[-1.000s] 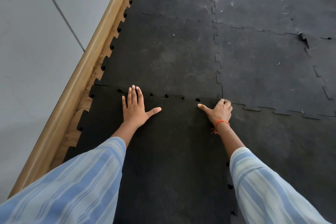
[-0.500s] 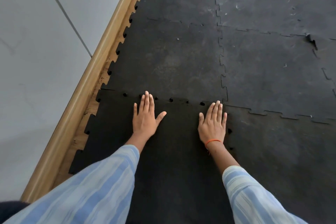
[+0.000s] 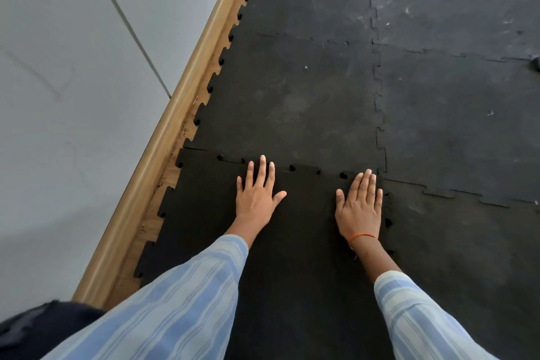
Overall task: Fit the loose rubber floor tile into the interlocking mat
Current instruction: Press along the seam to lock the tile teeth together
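The loose black rubber tile lies under both my palms, its toothed far edge overlapping the seam of the interlocking mat. Small dark gaps show along that seam and along the tile's right edge. My left hand lies flat with fingers spread near the far edge, its fingertips reaching the seam. My right hand, with an orange thread at the wrist, presses flat at the tile's far right corner. Neither hand holds anything.
A wooden skirting board runs diagonally along the mat's left edge, with a strip of wooden floor showing between its teeth. A grey wall rises beyond it. More joined mat tiles extend to the right and far side.
My right hand went from a curled grip at the seam corner to lying flat on the tile. My left hand stayed flat. The view moved forward, closer over the tile.
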